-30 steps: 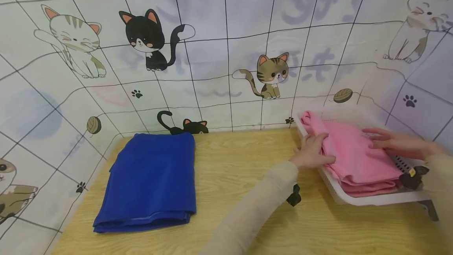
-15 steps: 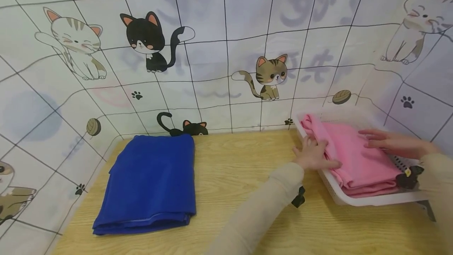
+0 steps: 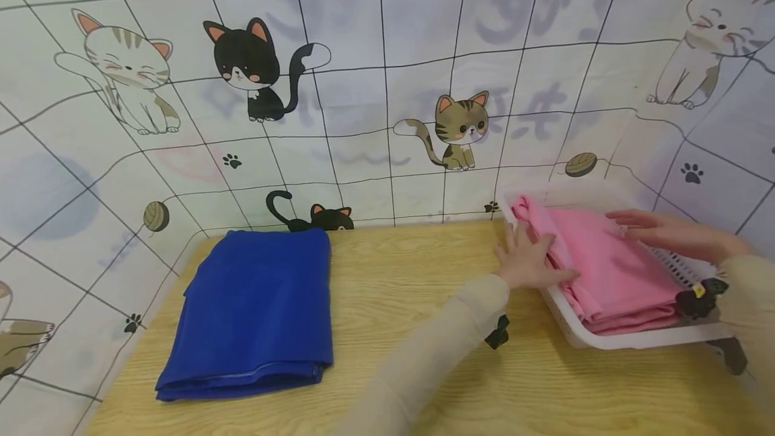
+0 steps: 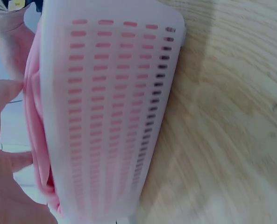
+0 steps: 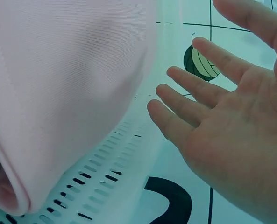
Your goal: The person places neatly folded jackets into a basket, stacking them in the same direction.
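Note:
A folded pink cloth (image 3: pixel 611 268) lies in a white plastic basket (image 3: pixel 654 338) with slotted walls, at the right of the table in the head view. My left hand (image 3: pixel 525 262) is at the basket's left rim, fingers spread, with fingertips at the cloth's rolled left edge. In the left wrist view, its thumb and a finger touch the pink cloth (image 4: pixel 35 126) above the basket wall (image 4: pixel 110 102). My right hand (image 3: pixel 672 231) hovers over the cloth's right side. The right wrist view shows that hand (image 5: pixel 236 121) with straight, spread fingers, apart from the cloth (image 5: pixel 68 84).
A folded blue cloth (image 3: pixel 254 308) lies on the left of the wooden table (image 3: pixel 406 288). Behind and at both sides stand walls covered with a white cat-print sheet (image 3: pixel 351 99); the basket's back sits close to them.
My left hand has spread its fingers wider and shifted slightly left along the basket rim. The right hand has moved a little left over the cloth. The blue cloth stays put.

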